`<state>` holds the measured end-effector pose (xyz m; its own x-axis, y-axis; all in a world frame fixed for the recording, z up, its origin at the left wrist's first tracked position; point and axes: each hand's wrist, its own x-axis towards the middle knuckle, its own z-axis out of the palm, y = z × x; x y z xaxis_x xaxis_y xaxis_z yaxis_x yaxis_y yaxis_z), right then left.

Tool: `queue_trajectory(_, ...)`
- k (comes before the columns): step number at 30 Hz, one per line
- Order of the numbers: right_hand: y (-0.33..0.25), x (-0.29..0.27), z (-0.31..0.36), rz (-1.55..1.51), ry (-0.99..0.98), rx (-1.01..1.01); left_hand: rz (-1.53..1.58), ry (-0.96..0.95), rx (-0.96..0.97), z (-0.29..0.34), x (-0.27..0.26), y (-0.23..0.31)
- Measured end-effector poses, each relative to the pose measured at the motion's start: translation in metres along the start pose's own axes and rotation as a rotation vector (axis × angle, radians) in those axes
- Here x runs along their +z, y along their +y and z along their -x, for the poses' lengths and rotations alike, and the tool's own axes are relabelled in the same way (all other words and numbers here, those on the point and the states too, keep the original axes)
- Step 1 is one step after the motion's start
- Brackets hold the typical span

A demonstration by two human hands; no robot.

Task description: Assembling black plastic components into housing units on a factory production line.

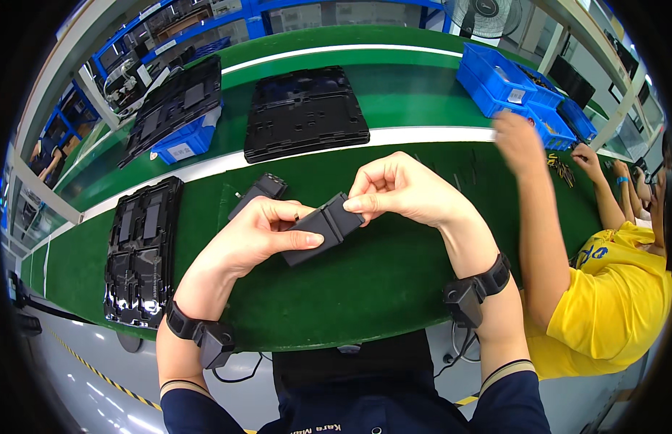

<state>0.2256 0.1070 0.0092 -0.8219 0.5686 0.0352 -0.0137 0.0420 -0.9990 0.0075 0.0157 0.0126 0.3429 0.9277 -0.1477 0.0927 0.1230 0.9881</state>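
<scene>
Both hands hold a black rectangular plastic case (333,226) tilted above the green table. A groove or seam runs across the case near its far right end. My left hand (258,233) is wrapped round the lower left part, thumb lying on top and fingers mostly hidden beneath. With thumb and fingers pinched together, my right hand (401,189) grips the far right end. Just beyond my left hand, a second black case (266,189) lies on the table, partly covered by that hand.
A black tray (142,246) with flat dark pieces lies at left. Farther back are another black tray (307,112), a tray (178,101) resting on a blue bin (184,142), and stacked blue bins (495,79). On the right, a co-worker in a yellow shirt (611,304) reaches over the table.
</scene>
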Motion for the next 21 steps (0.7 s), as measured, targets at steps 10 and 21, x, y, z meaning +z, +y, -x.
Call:
queue_trajectory(10,0.002,0.012,-0.002,-0.046,0.021,0.067,-0.010,0.027,-0.047,0.000,-0.010,0.002)
queue_trajectory(21,0.015,0.019,-0.011,-0.050,0.333,0.054,-1.198,0.365,0.751,0.000,0.002,0.011)
